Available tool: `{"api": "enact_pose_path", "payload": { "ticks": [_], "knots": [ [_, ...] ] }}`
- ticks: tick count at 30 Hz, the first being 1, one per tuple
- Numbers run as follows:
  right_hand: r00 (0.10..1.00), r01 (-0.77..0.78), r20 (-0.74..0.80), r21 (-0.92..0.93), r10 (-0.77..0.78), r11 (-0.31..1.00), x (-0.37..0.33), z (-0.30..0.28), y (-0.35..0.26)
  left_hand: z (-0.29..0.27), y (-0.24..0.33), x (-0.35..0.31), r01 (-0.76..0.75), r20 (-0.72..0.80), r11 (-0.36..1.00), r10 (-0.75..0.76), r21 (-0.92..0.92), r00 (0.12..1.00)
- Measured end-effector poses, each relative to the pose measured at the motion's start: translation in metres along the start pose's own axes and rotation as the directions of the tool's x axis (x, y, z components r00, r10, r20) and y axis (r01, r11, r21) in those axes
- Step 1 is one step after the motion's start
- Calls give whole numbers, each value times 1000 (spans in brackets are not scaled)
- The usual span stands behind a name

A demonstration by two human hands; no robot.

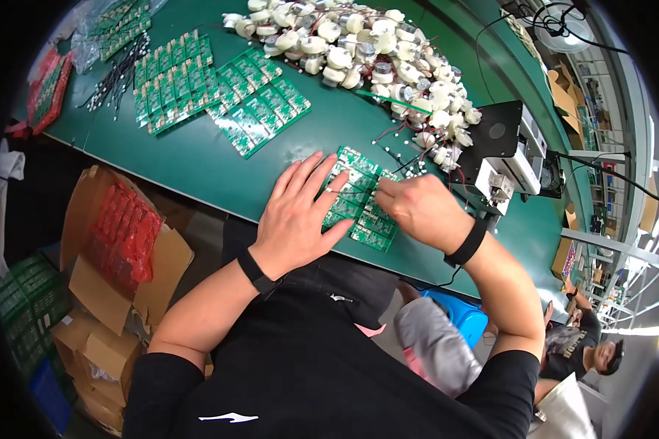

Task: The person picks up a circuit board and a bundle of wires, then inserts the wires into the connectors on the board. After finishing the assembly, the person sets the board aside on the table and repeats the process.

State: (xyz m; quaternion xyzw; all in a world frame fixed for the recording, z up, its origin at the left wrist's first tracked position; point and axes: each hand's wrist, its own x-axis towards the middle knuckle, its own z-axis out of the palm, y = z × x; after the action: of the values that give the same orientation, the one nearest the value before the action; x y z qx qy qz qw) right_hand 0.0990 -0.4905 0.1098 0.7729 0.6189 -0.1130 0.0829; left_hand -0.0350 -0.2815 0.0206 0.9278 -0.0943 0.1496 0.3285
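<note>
A green circuit board panel [357,192], divided into several small boards, lies near the table's front edge. My left hand [294,219] rests on its left side, fingers spread and lying flat. Over the right side of the panel, my right hand [417,208] is closed with thumb and fingertips pinched together. A thin dark wire crosses the panel between the hands, with a small white end by my left fingers. What the right fingertips pinch is hidden. Loose black wires with white plugs [410,164] lie just beyond my right hand.
A heap of white round parts [373,47] with red wires covers the back of the green table [198,172]. Stacked circuit board panels [176,80] and black cables [117,77] lie at left. A black-and-silver machine [501,157] stands at right. Cardboard boxes [99,293] sit below left.
</note>
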Motion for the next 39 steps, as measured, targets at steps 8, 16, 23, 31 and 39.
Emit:
{"api": "enact_pose_path", "payload": {
  "ticks": [8, 16, 23, 31, 39],
  "knots": [
    [953, -40, -293, 146, 82, 988, -5, 20, -12, -11, 10, 11, -52, 78, 993, 44, 109, 996],
    [972, -117, -221, -127, 87, 985, 33, 79, -7, 22, -8, 14, -310, -66, 946, 317, 97, 946],
    [821, -200, -546, -2, 166, 980, 20, 83, -22, -7, 13, 19, -321, -11, 905, 337, 281, 941],
    [705, -245, -659, 121, 263, 962, 8, 87, -25, -5, 22, 20, -300, 24, 877, 314, 375, 949],
    [584, -277, -708, 287, 397, 917, -19, 75, -38, -1, 56, 37, -269, 201, 928, 221, 256, 954]
  ]
}}
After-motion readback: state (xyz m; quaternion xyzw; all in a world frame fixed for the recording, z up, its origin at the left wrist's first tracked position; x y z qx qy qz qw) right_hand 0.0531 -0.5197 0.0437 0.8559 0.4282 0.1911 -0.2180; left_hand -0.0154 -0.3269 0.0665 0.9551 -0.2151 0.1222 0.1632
